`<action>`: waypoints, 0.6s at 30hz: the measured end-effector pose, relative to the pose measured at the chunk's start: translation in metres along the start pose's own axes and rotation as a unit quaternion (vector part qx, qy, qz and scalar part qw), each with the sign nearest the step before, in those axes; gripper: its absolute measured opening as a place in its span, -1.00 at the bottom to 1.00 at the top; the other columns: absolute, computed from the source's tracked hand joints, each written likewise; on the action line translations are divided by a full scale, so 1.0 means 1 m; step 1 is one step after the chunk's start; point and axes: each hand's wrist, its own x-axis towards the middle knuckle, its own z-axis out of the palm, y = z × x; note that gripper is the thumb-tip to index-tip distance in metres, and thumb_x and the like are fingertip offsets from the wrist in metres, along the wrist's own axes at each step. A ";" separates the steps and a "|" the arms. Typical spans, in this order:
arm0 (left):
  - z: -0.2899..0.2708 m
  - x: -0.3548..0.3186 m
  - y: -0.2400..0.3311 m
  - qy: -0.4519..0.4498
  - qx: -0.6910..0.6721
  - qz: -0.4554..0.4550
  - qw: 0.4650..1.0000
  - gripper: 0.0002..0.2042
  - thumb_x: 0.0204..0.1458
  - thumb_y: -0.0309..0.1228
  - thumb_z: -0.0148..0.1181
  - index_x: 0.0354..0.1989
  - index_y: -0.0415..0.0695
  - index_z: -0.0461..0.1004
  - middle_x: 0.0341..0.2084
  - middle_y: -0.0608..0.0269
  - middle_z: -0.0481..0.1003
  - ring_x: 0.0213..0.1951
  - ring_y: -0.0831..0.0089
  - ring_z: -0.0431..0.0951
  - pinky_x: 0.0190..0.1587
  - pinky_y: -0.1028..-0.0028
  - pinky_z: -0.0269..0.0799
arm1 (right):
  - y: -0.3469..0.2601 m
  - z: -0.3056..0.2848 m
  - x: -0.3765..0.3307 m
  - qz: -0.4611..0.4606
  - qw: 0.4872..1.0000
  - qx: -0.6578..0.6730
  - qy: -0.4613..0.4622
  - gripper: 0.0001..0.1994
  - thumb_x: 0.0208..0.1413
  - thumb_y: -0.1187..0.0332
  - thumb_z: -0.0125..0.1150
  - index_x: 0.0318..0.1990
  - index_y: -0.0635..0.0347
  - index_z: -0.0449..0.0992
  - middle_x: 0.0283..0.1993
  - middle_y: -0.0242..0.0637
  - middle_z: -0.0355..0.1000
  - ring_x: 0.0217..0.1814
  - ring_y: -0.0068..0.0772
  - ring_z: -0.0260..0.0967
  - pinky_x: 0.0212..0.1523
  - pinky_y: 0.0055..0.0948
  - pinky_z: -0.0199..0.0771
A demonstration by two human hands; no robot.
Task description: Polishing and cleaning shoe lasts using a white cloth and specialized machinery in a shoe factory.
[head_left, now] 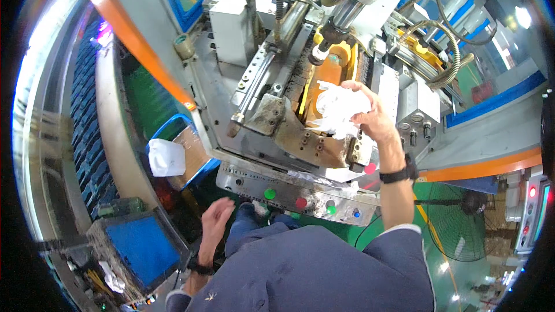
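My right hand (370, 112) reaches into the machine, its fingers closed round a crumpled white rag (341, 107). The rag sits over the near part of an orange-and-yellow mould (332, 72), covering some of it. Just beyond the rag, a dark cylindrical tool head with a pale tip (319, 53) points down at the mould. My left hand (217, 219) hangs low in front of the machine's button panel (289, 196), loosely open with nothing in it. Both wrists wear dark bands.
Metal clamps (269, 112) flank the mould, and corrugated hoses (277, 0) hang above. An orange-edged guard frame (139, 40) stands at the left. A white jug (166, 158) rests on a blue-framed stool (193, 150). A fan (459, 219) stands at the right.
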 end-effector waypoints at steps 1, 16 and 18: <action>0.017 0.010 0.036 -0.029 0.009 0.010 0.999 -0.68 0.19 -0.54 0.18 0.11 -0.34 0.41 -0.09 0.12 0.57 -0.04 0.44 0.57 0.06 0.48 0.46 | 0.002 0.016 -0.011 -0.021 0.999 0.027 0.002 -0.30 -0.19 0.48 0.48 0.21 0.24 0.36 0.03 -0.42 0.45 0.04 -0.60 0.39 0.04 -0.56 0.43; 0.071 -0.068 0.169 0.071 -0.207 0.192 0.957 -0.11 -0.03 -0.51 0.41 0.44 -0.21 -0.06 0.32 0.08 0.17 0.18 0.30 0.37 0.23 0.25 0.37 | 0.058 0.254 -0.055 0.065 0.900 0.417 -0.113 -0.44 0.32 0.12 -0.17 0.34 0.33 0.16 0.24 -0.04 0.35 0.21 -0.11 0.41 0.18 -0.15 0.46; 0.063 -0.085 0.164 0.143 -0.163 0.212 0.953 -0.12 -0.03 -0.47 0.43 0.43 -0.22 -0.02 0.30 0.07 0.19 0.15 0.35 0.36 0.20 0.28 0.40 | 0.061 0.285 -0.066 0.097 0.903 0.391 -0.147 -0.47 0.32 0.15 -0.18 0.29 0.36 0.23 0.21 -0.04 0.38 0.18 -0.12 0.43 0.16 -0.18 0.48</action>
